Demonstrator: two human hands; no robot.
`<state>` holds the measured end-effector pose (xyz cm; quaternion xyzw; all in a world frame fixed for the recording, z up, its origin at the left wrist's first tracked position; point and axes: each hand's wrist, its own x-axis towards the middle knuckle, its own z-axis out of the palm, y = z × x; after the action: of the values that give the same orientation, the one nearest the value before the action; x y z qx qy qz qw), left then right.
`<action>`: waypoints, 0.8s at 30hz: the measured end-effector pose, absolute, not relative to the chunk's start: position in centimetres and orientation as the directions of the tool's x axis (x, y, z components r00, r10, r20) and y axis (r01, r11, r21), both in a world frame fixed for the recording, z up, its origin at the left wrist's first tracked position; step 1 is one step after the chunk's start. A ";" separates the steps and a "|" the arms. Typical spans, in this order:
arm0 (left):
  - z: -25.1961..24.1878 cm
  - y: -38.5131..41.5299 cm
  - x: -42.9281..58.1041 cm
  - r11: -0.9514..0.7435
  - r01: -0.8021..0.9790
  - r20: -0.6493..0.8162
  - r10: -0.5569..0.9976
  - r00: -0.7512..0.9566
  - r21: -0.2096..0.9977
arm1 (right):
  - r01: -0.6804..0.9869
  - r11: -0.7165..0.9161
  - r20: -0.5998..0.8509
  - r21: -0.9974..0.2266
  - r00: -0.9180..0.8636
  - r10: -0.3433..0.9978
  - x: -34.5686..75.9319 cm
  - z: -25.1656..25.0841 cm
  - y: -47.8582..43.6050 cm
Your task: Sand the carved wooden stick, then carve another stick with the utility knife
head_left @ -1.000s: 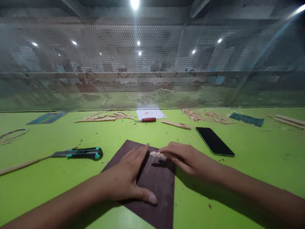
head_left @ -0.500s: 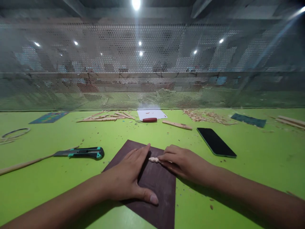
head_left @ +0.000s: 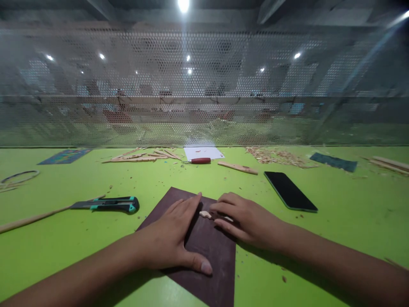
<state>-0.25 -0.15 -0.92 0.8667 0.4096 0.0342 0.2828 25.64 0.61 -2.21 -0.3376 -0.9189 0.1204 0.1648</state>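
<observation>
The right hand point(head_left: 246, 219) lies low over the far right part of a dark brown sheet of sandpaper point(head_left: 211, 252), its fingers closed around a small pale piece of wood point(head_left: 205, 214). Only the piece's left end sticks out past the fingertips, and it rests on the sandpaper. The left hand point(head_left: 172, 239) lies flat on the same sheet, palm down, holding nothing. Its fingers are straight and close together and its thumb is spread out toward the near edge. The left fingertips are just beside the wood's free end.

The sandpaper lies on a bright green table point(head_left: 351, 213) strewn with small chips. To the left of the sheet lies a utility knife point(head_left: 107, 205) with a black and teal body, and a long thin stick point(head_left: 32, 221) runs out from under it toward the left edge. To the right, well apart from the hands, a dark phone point(head_left: 290, 191) lies screen up.

Farther back are a white paper point(head_left: 203, 152) with a red-handled tool point(head_left: 198, 160) at its near edge, a flat wooden strip point(head_left: 237, 167) to its right, a bundle of thin sticks point(head_left: 140, 156) to its left, and a heap of shavings point(head_left: 275, 155). A dark green cloth point(head_left: 333, 162) lies toward the far right and a blue sheet point(head_left: 65, 157) toward the far left. A perforated metal screen point(head_left: 204, 85) stands along the back edge of the table.
</observation>
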 end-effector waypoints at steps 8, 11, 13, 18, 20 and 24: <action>-0.9 -0.1 -0.3 -0.521 0.684 -0.172 0.717 0.675 0.511 | 0.479 0.818 0.260 -0.319 -0.786 0.562 25.2 -2.8 0.5; -1.0 0.0 -0.3 -0.525 0.681 -0.166 0.716 0.678 0.511 | 0.466 0.818 0.292 -0.336 -0.775 0.561 25.2 -3.1 0.6; -1.1 0.0 -0.3 -0.530 0.673 -0.150 0.718 0.680 0.516 | 0.448 0.823 0.317 -0.349 -0.770 0.554 25.1 -3.2 0.7; -1.2 0.0 -0.3 -0.525 0.661 -0.135 0.719 0.682 0.536 | 0.455 0.814 0.327 -0.361 -0.756 0.567 25.0 -3.3 1.0; -1.1 0.0 -0.3 -0.520 0.666 -0.144 0.720 0.679 0.535 | 0.494 0.801 0.309 -0.338 -0.746 0.591 25.1 -3.3 1.1; -0.9 0.0 -0.2 -0.523 0.671 -0.157 0.716 0.681 0.526 | 0.558 0.776 0.268 -0.292 -0.731 0.627 25.0 -3.2 1.0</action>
<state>-0.24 -0.02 -0.92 0.8717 0.3977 0.0394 0.2835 24.97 0.97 -3.20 -0.3202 -0.9254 0.0964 0.1781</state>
